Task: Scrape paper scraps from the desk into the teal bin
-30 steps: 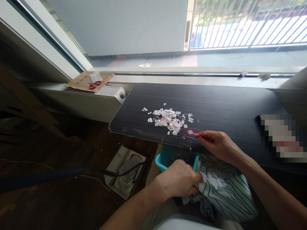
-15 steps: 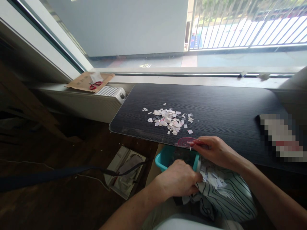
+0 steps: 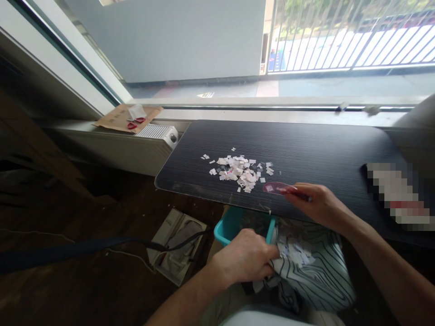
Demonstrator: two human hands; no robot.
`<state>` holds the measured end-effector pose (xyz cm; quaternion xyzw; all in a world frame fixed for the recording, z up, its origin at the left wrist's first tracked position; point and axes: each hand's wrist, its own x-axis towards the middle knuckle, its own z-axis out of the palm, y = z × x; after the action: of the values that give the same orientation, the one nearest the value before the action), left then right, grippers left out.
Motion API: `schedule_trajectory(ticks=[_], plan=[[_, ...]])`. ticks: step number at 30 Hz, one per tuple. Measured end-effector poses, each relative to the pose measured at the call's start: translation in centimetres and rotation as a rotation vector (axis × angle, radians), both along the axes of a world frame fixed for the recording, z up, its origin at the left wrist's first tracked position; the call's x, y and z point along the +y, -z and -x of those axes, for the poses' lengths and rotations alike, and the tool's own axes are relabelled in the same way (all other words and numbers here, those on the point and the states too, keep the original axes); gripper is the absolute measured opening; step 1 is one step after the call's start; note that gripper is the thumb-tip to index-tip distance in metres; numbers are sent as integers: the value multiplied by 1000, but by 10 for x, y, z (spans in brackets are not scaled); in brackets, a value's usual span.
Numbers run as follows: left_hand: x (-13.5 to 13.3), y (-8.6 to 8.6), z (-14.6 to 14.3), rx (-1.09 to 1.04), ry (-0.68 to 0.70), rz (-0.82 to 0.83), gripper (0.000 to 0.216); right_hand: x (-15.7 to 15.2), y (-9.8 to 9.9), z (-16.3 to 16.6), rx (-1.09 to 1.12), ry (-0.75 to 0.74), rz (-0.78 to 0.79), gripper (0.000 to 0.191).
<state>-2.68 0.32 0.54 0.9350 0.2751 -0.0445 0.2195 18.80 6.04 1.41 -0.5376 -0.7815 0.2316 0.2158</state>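
A pile of small white and pink paper scraps point(image 3: 239, 171) lies on the dark table point(image 3: 306, 149). My right hand point(image 3: 314, 203) is closed on a flat pink translucent piece point(image 3: 276, 188) held low over the table, just right of the pile. Below the table's front edge my left hand point(image 3: 246, 260) grips the rim of a teal bin point(image 3: 231, 222) together with a striped cloth point(image 3: 316, 271) that carries more paper scraps.
A white radiator point(image 3: 158, 132) stands left of the table, with a brown cardboard sheet and red scissors point(image 3: 136, 121) on the sill. A blurred object point(image 3: 396, 192) lies at the table's right. An open box and a cable point(image 3: 176, 242) lie on the floor.
My right hand drew the pink piece back to the table's front edge over the bin, then moved it forward again beside the pile. The left hand and bin shifted slightly.
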Motion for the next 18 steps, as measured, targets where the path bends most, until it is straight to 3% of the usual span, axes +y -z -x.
schedule_trajectory(ticks=[3, 11, 18], plan=[[-1, -1, 12, 11, -59, 22, 9, 9, 1, -12, -52, 57, -24, 28], [-10, 3, 44, 65, -222, 30, 6, -17, -7, -36, -111, -81, 125, 28], [-15, 0, 43, 57, -267, 46, 8, -33, -1, -39, -51, 1, 117, 30]])
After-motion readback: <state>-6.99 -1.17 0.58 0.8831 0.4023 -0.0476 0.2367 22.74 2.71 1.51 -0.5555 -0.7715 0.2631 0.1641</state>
